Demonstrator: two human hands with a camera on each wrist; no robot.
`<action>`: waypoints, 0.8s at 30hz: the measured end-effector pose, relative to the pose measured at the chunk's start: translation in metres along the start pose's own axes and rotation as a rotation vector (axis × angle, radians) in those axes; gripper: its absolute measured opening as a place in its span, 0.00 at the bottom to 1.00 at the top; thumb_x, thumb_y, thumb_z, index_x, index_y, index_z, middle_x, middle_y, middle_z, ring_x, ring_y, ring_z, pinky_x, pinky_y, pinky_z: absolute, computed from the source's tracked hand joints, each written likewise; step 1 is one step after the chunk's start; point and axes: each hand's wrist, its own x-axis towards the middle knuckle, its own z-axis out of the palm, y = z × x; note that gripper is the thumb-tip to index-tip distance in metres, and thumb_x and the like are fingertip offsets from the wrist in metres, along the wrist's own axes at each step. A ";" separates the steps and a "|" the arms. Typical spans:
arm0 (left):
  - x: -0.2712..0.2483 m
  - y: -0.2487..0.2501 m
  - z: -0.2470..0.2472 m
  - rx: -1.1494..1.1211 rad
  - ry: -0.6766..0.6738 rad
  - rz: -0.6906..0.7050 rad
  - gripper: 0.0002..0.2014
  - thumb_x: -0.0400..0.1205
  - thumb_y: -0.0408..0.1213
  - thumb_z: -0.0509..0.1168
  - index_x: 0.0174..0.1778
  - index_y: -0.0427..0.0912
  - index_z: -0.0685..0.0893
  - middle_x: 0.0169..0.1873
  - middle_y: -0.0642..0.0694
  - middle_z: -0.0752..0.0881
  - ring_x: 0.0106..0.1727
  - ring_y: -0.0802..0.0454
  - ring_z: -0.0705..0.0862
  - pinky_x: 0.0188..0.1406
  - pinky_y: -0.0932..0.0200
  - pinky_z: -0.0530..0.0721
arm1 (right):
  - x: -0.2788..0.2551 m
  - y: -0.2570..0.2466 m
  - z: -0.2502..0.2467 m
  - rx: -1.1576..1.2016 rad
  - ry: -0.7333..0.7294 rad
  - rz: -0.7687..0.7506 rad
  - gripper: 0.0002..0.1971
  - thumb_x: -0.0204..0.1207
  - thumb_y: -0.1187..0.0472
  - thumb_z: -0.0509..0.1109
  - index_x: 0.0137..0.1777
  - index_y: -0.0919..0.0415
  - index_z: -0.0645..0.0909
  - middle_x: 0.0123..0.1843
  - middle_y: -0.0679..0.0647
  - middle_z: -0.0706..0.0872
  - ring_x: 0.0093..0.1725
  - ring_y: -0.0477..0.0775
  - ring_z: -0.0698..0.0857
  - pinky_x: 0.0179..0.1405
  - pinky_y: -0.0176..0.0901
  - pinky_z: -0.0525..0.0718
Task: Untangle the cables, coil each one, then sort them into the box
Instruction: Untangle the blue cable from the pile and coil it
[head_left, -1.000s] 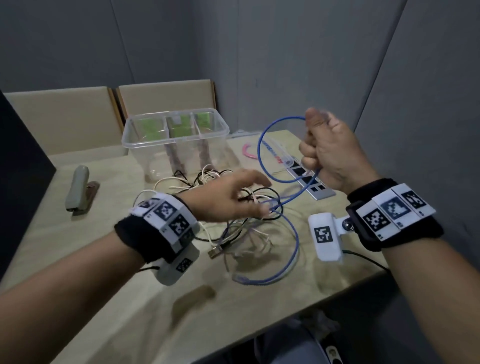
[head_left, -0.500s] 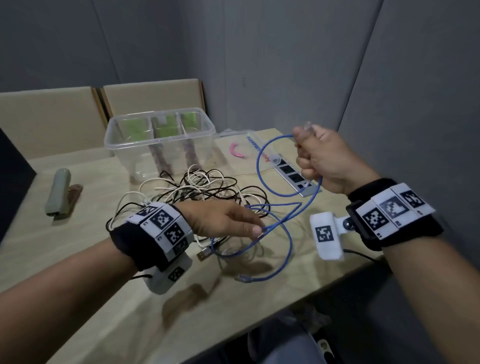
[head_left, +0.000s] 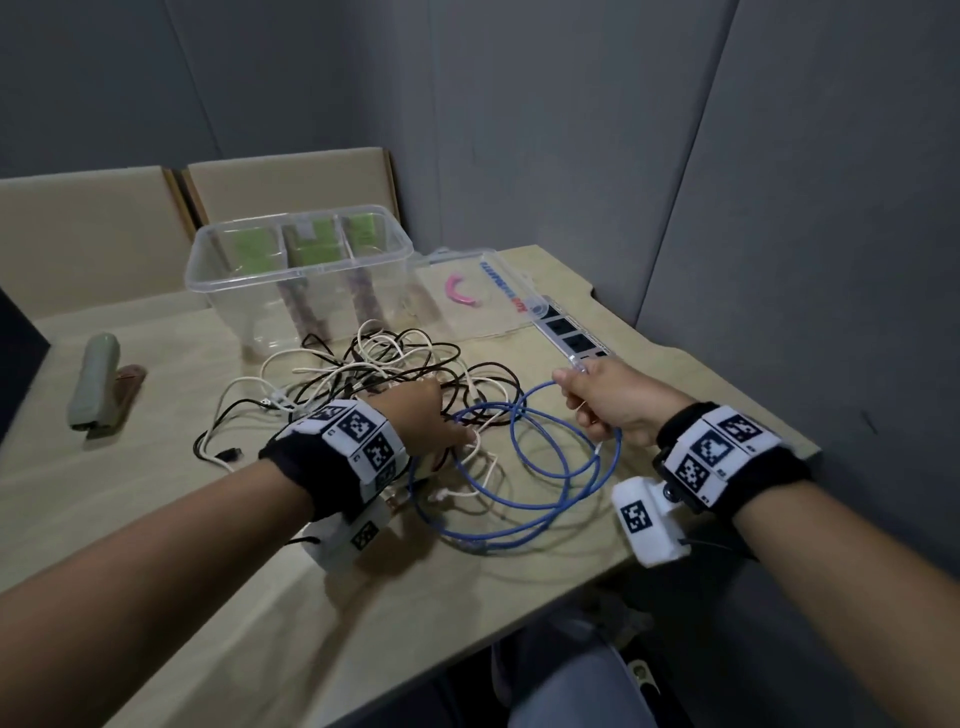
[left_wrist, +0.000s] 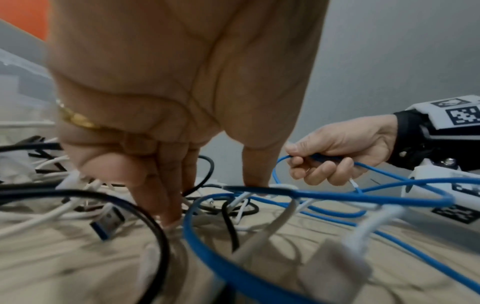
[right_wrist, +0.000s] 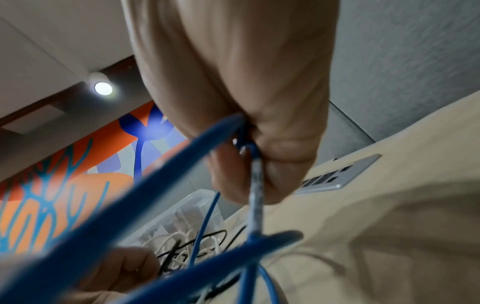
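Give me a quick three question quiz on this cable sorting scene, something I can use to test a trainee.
1. True or false: the right hand grips the blue cable.
2. Where do the left hand's fingertips rest? A) in the clear box B) down among the tangled cables on the table C) on the stapler
3. Fill in: the box's compartments hold ___ cables so far.

Key: 1 true. 2 B. 3 no.
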 end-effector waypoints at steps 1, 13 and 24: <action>0.001 0.002 0.001 0.009 0.006 0.002 0.29 0.77 0.59 0.66 0.62 0.40 0.72 0.58 0.42 0.80 0.54 0.45 0.78 0.46 0.56 0.74 | 0.001 0.003 0.001 -0.009 0.000 0.008 0.13 0.85 0.55 0.59 0.40 0.59 0.71 0.37 0.54 0.73 0.25 0.47 0.72 0.15 0.34 0.70; -0.009 0.017 -0.022 -0.772 0.220 0.177 0.17 0.80 0.31 0.67 0.60 0.44 0.68 0.38 0.40 0.86 0.35 0.44 0.88 0.32 0.53 0.87 | 0.005 0.004 -0.007 -0.062 -0.084 -0.107 0.13 0.84 0.50 0.59 0.44 0.57 0.76 0.54 0.54 0.78 0.57 0.56 0.82 0.57 0.51 0.77; -0.014 0.026 -0.049 -1.350 0.702 0.471 0.12 0.84 0.23 0.54 0.49 0.45 0.75 0.36 0.46 0.79 0.21 0.62 0.73 0.20 0.68 0.70 | -0.030 -0.047 -0.020 0.424 -0.104 -0.316 0.09 0.87 0.55 0.55 0.47 0.57 0.68 0.30 0.55 0.85 0.22 0.49 0.83 0.24 0.42 0.83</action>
